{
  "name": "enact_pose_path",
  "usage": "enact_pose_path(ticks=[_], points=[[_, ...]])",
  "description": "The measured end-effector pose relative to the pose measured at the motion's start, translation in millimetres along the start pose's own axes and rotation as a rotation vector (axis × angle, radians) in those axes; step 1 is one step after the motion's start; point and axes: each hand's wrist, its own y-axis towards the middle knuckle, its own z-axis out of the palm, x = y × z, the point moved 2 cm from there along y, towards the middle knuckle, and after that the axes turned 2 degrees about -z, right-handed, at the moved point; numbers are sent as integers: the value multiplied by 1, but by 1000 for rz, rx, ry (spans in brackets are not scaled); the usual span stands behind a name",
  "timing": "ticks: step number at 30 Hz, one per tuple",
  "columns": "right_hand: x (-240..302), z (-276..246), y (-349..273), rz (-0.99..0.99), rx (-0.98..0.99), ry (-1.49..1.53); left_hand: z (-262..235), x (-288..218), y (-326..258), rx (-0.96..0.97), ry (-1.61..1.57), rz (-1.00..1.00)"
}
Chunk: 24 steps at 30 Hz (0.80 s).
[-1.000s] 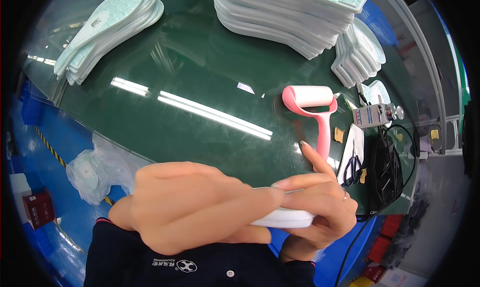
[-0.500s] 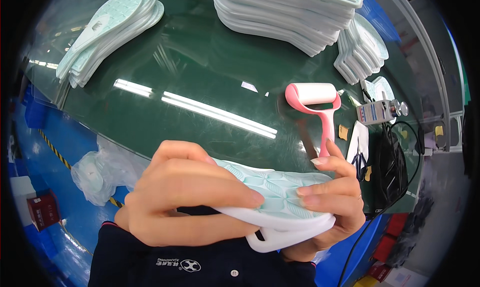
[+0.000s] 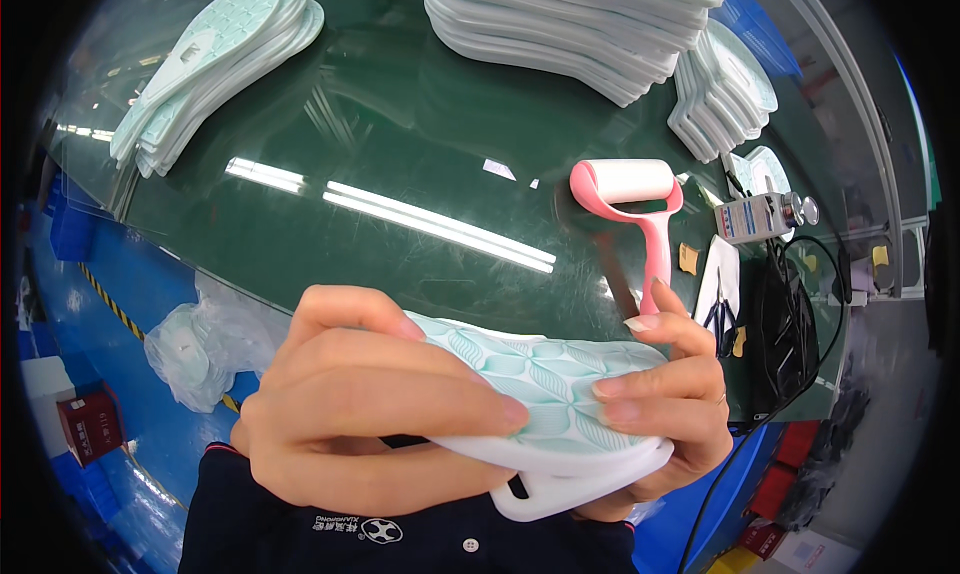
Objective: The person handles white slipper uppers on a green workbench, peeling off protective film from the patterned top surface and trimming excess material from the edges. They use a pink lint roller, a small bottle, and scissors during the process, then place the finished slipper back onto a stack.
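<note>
Over the last second the mint-patterned shoe insole [image 3: 545, 374] has turned from edge-on to face-up, its leaf-textured top now showing where only a white rim showed before; from this I judge the piece is being checked or pressed together. The left hand [image 3: 375, 409] wraps its 9 o'clock end, the right hand [image 3: 665, 394] pinches the 3 o'clock end. Both hold it above the green desk [image 3: 400, 144], with the pink roller [image 3: 635, 199] at 1 o'clock.
</note>
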Motion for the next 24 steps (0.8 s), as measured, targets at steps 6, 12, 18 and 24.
enact_pose_path(ticks=[6, 12, 18, 24], points=[[-1, -1, 0, 11, -2, 34, 6, -8, 6, -55, 62, -60], [-37, -14, -2, 220, -209, 44, 2, 10, 2, 126, 90, -166], [-124, -93, -28, 632, -310, -524, -6, 4, 3, 62, 128, -228], [-148, -105, -44, 653, -217, -740, -6, 5, 3, 83, 87, -185]])
